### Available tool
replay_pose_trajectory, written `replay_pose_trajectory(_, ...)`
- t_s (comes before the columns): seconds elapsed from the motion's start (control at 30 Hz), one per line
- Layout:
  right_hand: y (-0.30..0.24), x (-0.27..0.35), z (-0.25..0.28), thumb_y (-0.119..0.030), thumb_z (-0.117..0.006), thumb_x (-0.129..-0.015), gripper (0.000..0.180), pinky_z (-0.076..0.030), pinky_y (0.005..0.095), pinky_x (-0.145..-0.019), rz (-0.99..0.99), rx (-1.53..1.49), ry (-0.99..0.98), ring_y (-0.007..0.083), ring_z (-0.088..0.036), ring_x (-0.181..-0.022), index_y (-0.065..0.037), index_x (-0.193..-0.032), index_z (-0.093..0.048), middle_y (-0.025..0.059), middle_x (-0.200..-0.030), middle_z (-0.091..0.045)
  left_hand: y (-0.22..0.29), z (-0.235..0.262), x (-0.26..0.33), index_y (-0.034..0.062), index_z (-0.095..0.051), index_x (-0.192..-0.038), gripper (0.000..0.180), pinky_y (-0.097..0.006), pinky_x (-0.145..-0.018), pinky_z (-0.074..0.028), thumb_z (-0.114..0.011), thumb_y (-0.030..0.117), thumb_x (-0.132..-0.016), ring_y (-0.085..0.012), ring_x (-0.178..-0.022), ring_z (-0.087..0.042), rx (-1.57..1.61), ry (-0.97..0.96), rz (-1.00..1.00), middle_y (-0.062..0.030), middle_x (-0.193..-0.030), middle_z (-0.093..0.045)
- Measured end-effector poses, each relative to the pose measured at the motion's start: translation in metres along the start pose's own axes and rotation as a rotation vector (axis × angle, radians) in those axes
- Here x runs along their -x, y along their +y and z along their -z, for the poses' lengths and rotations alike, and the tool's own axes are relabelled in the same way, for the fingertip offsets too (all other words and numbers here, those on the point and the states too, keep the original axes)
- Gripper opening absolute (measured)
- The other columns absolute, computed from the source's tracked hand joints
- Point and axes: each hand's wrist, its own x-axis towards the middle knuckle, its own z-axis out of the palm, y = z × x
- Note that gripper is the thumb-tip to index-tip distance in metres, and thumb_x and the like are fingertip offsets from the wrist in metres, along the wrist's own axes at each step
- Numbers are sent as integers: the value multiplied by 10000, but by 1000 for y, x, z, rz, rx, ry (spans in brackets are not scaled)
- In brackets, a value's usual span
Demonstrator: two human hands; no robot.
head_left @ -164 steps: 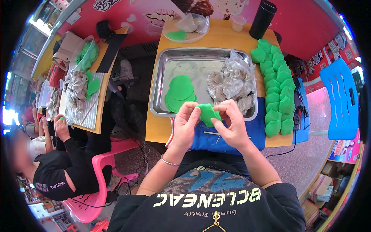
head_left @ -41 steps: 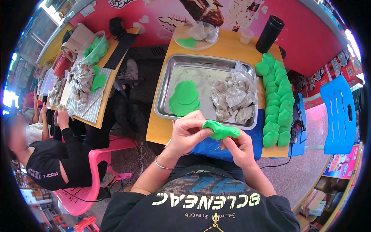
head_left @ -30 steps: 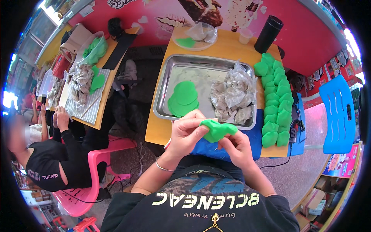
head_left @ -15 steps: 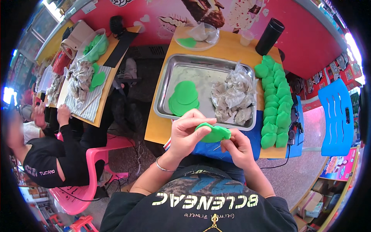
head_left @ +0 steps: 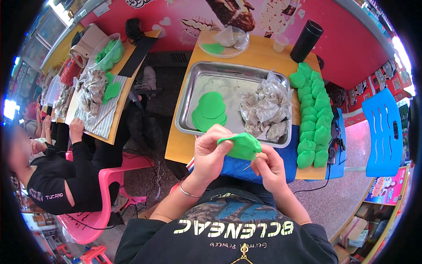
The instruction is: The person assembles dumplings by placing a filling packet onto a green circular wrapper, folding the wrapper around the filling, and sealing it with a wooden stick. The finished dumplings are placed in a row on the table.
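Both my hands hold one folded piece of green dough [head_left: 241, 145] above the near edge of the table. My left hand [head_left: 210, 154] pinches its left end, thumb and fingers closed on the dough. My right hand [head_left: 269, 169] grips it from below on the right. Just beyond lies a metal tray [head_left: 193, 92] with a stack of flat green dough rounds [head_left: 210, 111] and a pile of small plastic-wrapped filling packets [head_left: 266, 111]. Several finished green dumplings [head_left: 313, 114] lie in rows along the table's right side.
A black cylindrical flask [head_left: 306, 41], a small cup [head_left: 279, 43] and a glass plate [head_left: 222, 42] stand at the far end of the yellow table [head_left: 180, 145]. A blue chair [head_left: 383, 132] is at the right. At the left a person in black sits on a pink chair [head_left: 90, 220] at another table.
The dough piece has gone from a flat round held open between my hands to a folded, closed shape. The person at the left has shifted slightly.
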Motion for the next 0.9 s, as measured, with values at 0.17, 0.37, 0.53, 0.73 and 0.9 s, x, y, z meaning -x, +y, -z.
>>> replay_pose_trajectory(0.17, 9, 0, 7, 17, -420, -877, 274, -328, 191, -487, 7, 28, -25, 61, -412, -534, -9, -1146, -467, -1, -632, -459, 8, 3, -3, -7, -600, -999, 203, -246, -734, -414, -619, 61, -808, -120, -809, -517, -15, -27, 89, -69, -871, -558)
replay_pose_trajectory(0.37, -6, 0, -1, 8, -473, -859, 307, -344, 192, -503, -56, 193, 28, 45, -443, -556, -47, -1159, -511, -3, -631, -509, 22, 2, -8, -12, -617, -935, 189, -252, -679, -412, -647, 117, -799, -136, -737, -520, -321, -90, 31, -77, -827, -564)
replay_pose_trajectory(0.53, 6, 4, 1, 3, -469, -864, 271, -355, 203, -499, -72, -112, 13, 55, -465, -560, -41, -1123, -538, 10, -639, -518, 12, 2, -5, -11, -649, -892, 131, -205, -662, -423, -660, 53, -778, -99, -729, -531, -84, 59, -64, -60, -799, -581)
replay_pose_trajectory(0.73, 11, 3, 6, -3, -467, -871, 188, -370, 205, -503, -12, 98, 41, 60, -480, -568, 10, -1033, -561, 16, -655, -531, 22, -5, -3, -8, -628, -880, 82, -223, -687, -423, -620, 26, -805, -105, -732, -532, -198, 90, 51, -69, -821, -586)
replay_pose_trajectory(0.9, 5, 1, 0, -36, -482, -881, 141, -385, 201, -524, -51, 119, 74, 61, -487, -581, 10, -986, -564, 19, -667, -537, 11, 7, -2, 11, -570, -841, 5, -236, -745, -434, -570, 13, -837, -99, -813, -539, -159, -8, 38, -58, -830, -573)
